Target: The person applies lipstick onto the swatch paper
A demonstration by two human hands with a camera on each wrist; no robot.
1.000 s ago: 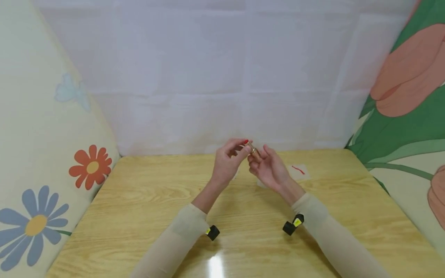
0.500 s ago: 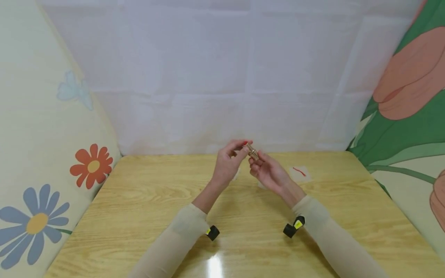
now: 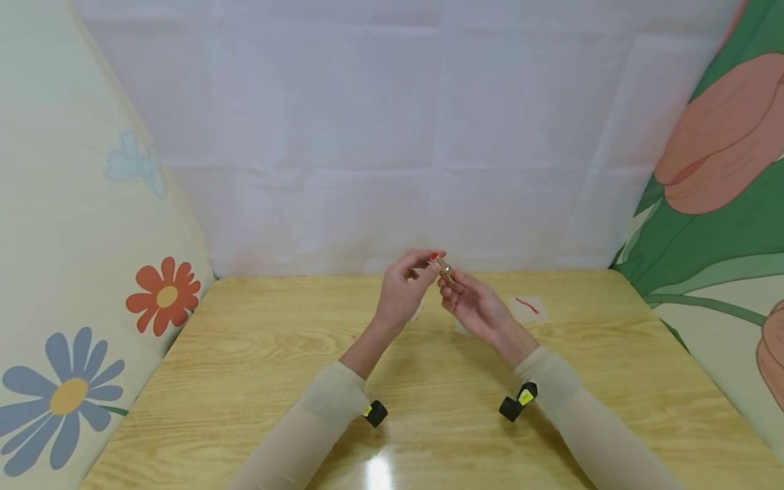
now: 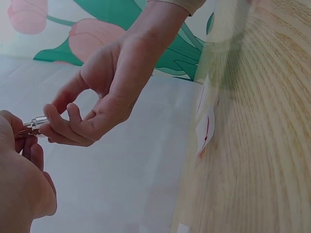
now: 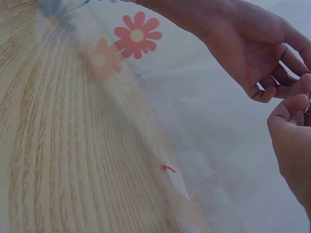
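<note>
A gold lipstick [image 3: 447, 273] with a red tip is held up between both hands, above the table's far edge. My left hand [image 3: 399, 289] pinches its upper part near the red tip with thumb and fingers. My right hand [image 3: 478, 305] grips the lower part of the tube, the thumb laid along it. In the left wrist view the shiny tube of the lipstick [image 4: 39, 121] shows between the fingertips of both hands. The right wrist view has it mostly hidden behind the fingers of my right hand [image 5: 296, 131].
A small white paper [image 3: 528, 308] with a red stroke lies on the wooden table [image 3: 275, 354], right of the hands. Other white pieces show partly beneath the hands. A white cloth [image 3: 343, 136] hangs behind; flower-printed panels stand at both sides.
My right thumb, lifted off the tube a second ago, has come down onto it. The lipstick has turned slightly in the fingers. The left hand has stayed nearly in place.
</note>
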